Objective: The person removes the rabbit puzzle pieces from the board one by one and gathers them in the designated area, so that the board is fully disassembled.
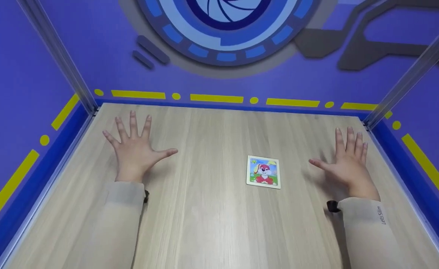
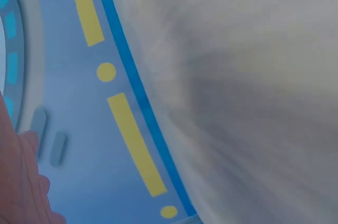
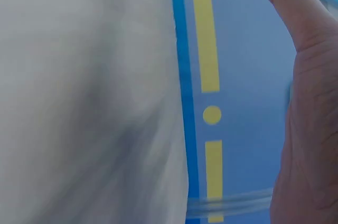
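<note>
A small square picture tile (image 1: 263, 172) with a cartoon red-and-white dog or rabbit lies flat on the wooden table (image 1: 212, 209), a little right of the middle. To its left, my left hand (image 1: 134, 151) is spread wide with the fingers straight and holds nothing. On the other side, my right hand (image 1: 348, 166) also has its fingers extended and is the nearer of the two to the tile, apart from it. Part of the left hand (image 2: 21, 182) shows at the lower left of the left wrist view. The right hand (image 3: 311, 113) fills the right edge of its wrist view.
A purple back wall (image 1: 219, 84) with yellow dashes rises behind the table. Side panels stand at left and right, with metal posts (image 1: 57, 52) at the corners. Light sleeves (image 1: 124, 220) cover both forearms, and a pale surface blurs much of each wrist view.
</note>
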A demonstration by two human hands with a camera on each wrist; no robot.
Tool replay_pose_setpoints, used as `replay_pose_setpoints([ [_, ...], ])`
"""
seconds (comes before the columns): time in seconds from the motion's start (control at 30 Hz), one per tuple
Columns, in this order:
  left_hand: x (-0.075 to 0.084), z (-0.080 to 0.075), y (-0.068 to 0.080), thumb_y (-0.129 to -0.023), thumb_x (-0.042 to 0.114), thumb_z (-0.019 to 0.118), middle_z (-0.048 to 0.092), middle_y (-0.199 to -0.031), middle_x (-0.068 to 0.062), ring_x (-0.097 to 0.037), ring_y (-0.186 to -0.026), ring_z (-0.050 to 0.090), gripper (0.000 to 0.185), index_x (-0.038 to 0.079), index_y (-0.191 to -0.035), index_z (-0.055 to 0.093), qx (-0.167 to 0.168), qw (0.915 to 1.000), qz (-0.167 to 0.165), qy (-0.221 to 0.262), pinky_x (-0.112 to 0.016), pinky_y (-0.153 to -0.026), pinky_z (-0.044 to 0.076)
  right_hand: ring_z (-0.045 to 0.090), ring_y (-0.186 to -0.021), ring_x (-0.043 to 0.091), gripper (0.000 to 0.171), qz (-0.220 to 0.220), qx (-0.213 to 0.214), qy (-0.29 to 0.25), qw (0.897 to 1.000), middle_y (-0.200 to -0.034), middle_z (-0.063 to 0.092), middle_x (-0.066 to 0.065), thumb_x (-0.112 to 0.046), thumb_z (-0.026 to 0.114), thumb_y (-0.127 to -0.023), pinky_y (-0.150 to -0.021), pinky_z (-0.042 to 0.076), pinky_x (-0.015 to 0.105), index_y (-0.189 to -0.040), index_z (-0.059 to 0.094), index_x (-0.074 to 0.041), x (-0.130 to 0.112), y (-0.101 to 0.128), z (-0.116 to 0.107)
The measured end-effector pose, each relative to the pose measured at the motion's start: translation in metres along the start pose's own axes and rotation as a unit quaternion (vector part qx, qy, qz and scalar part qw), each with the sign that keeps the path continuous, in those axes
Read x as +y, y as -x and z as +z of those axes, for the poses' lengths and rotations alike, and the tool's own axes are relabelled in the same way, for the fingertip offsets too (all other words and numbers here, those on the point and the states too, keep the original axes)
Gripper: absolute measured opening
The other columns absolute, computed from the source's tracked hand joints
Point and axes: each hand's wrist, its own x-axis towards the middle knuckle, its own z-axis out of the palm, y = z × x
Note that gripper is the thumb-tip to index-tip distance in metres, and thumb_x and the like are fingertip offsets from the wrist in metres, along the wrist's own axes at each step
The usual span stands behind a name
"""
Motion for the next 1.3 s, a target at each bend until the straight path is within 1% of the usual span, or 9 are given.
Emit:
replay_pose_setpoints([
  [0.13, 0.015, 0.003, 0.000, -0.070, 0.116, 0.048, -0.024, -0.190, -0.009, -0.050, -0.175, -0.020, 0.146, 0.031, -0.183, 0.013, 0.007, 0.9999, 0.009, -0.002, -0.088, -0.127, -0.019, -0.030, -0.172, 0.052, 0.143, -0.002, -0.007, -0.010, 1.000, -0.187, -0.032, 0.012, -0.084, 0.075, -0.091, -0.134, -0.026, 0.072, -0.182, -0.011, -0.014, -0.016, -0.003, 0.005],
  [0.3, 0.028, 0.005, 0.005, -0.071, 0.115, 0.051, -0.012, -0.192, -0.011, -0.050, -0.177, -0.014, 0.145, 0.030, -0.183, 0.016, 0.014, 0.9997, 0.013, 0.014, -0.089, -0.130, -0.009, -0.028, -0.174, 0.047, 0.143, -0.020, -0.018, -0.025, 0.999, -0.189, -0.029, 0.010, -0.083, 0.076, -0.091, -0.137, -0.021, 0.070, -0.182, -0.013, -0.018, -0.041, -0.004, 0.016],
  [0.53, 0.056, 0.002, 0.008, -0.073, 0.110, 0.058, -0.003, -0.193, -0.012, -0.048, -0.178, -0.004, 0.141, 0.030, -0.183, 0.020, 0.035, 0.9968, 0.027, 0.066, -0.085, -0.135, 0.009, -0.019, -0.177, 0.045, 0.146, -0.055, -0.024, -0.060, 0.996, -0.191, -0.021, 0.009, -0.074, 0.085, -0.088, -0.136, 0.001, 0.081, -0.182, -0.014, -0.022, -0.066, -0.002, 0.026],
  [0.67, 0.072, 0.004, 0.010, -0.077, 0.106, 0.061, 0.001, -0.193, -0.010, -0.048, -0.178, 0.003, 0.136, 0.029, -0.182, 0.022, 0.049, 0.9930, 0.043, 0.099, -0.082, -0.135, 0.018, -0.016, -0.177, 0.044, 0.147, -0.072, -0.044, -0.091, 0.992, -0.191, -0.021, 0.005, -0.070, 0.089, -0.087, -0.133, 0.008, 0.085, -0.182, -0.014, -0.026, -0.078, -0.002, 0.031],
  [0.77, 0.084, 0.007, 0.010, -0.085, 0.094, 0.069, 0.011, -0.192, -0.013, -0.048, -0.177, 0.013, 0.127, 0.028, -0.182, 0.022, 0.043, 0.9848, 0.084, 0.146, -0.077, -0.137, 0.022, -0.013, -0.178, 0.044, 0.145, -0.081, -0.061, -0.113, 0.988, -0.192, -0.018, 0.003, -0.067, 0.091, -0.087, -0.133, 0.011, 0.086, -0.182, -0.011, -0.028, -0.086, 0.000, 0.039],
  [0.93, 0.104, 0.012, 0.009, -0.090, 0.071, 0.082, 0.023, -0.188, -0.011, -0.044, -0.173, 0.027, 0.114, 0.025, -0.180, 0.030, 0.005, 0.9614, 0.156, 0.227, -0.069, -0.136, 0.033, -0.007, -0.178, 0.045, 0.139, -0.098, -0.096, -0.149, 0.979, -0.193, -0.009, 0.007, -0.061, 0.093, -0.087, -0.132, 0.016, 0.084, -0.184, 0.002, -0.023, -0.095, 0.003, 0.057],
  [1.03, 0.117, 0.014, 0.009, -0.091, 0.066, 0.085, 0.024, -0.188, -0.008, -0.042, -0.173, 0.029, 0.107, 0.024, -0.178, 0.037, -0.023, 0.9505, 0.171, 0.258, -0.068, -0.134, 0.037, -0.001, -0.178, 0.047, 0.140, -0.104, -0.115, -0.151, 0.976, -0.193, 0.000, 0.014, -0.063, 0.095, -0.084, -0.135, 0.017, 0.081, -0.183, 0.009, -0.016, -0.100, 0.005, 0.066],
  [1.17, 0.132, 0.015, 0.009, -0.092, 0.060, 0.087, 0.029, -0.187, -0.007, -0.039, -0.171, 0.034, 0.099, 0.022, -0.173, 0.046, -0.050, 0.9355, 0.186, 0.297, -0.065, -0.133, 0.040, 0.010, -0.175, 0.048, 0.138, -0.104, -0.134, -0.143, 0.975, -0.189, 0.012, 0.020, -0.065, 0.097, -0.080, -0.136, 0.022, 0.078, -0.181, 0.019, -0.012, -0.105, 0.006, 0.073],
  [1.3, 0.146, 0.015, 0.009, -0.094, 0.056, 0.087, 0.038, -0.182, -0.005, -0.036, -0.167, 0.041, 0.089, 0.020, -0.169, 0.054, -0.062, 0.9271, 0.192, 0.316, -0.061, -0.132, 0.043, 0.017, -0.172, 0.049, 0.137, -0.104, -0.151, -0.132, 0.974, -0.185, 0.019, 0.023, -0.066, 0.098, -0.077, -0.134, 0.028, 0.077, -0.180, 0.027, -0.011, -0.108, 0.007, 0.079],
])
